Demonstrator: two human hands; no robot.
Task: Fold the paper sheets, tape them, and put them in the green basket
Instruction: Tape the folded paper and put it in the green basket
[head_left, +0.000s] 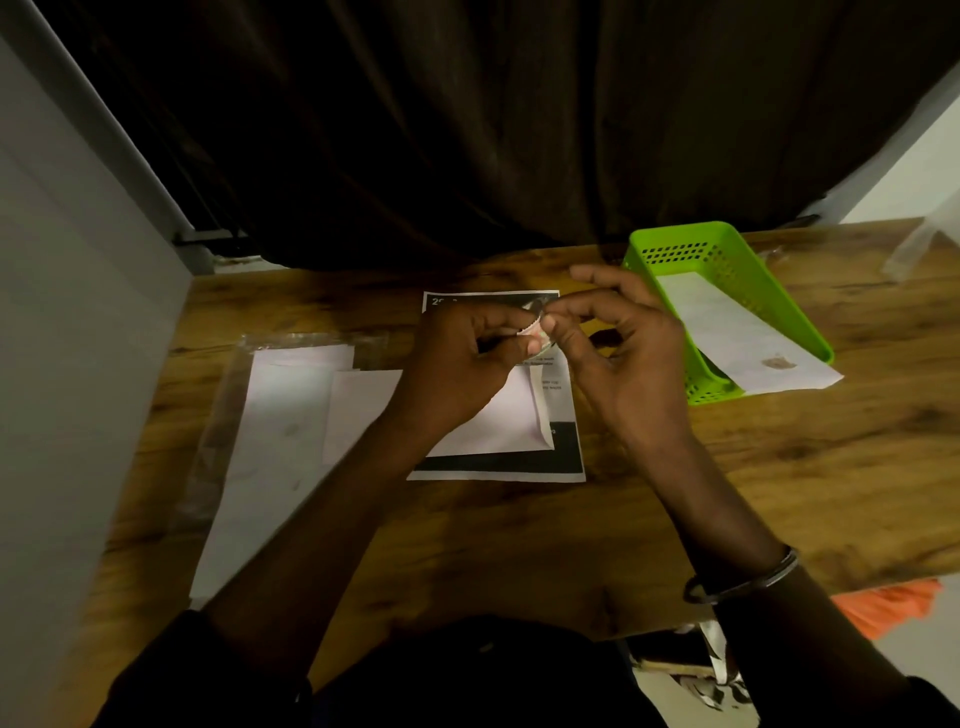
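While spare sheets (270, 415) lie near left on the table (779, 467), a folded sheet (493, 421), judged light and limp, is best held by its crease. Above it, a tape roll (535, 335) is pinched by fingers of the left hand (457, 358) and right hand (623, 353). Far right, another folded paper (727, 322) is held in the green basket (675, 231).

Basket (670, 254): bright green, walls perforated in a regular grid of small holes. Sheet in basket (727, 332): white, one brownish smudge. Folded sheet (493, 415): pale pinkish white. Printed page (519, 465): white with black bands. Tape roll (531, 331): pale. Table (467, 530): brown wood grain. Curtain (467, 130): dark brown. Cloth (883, 603): orange.
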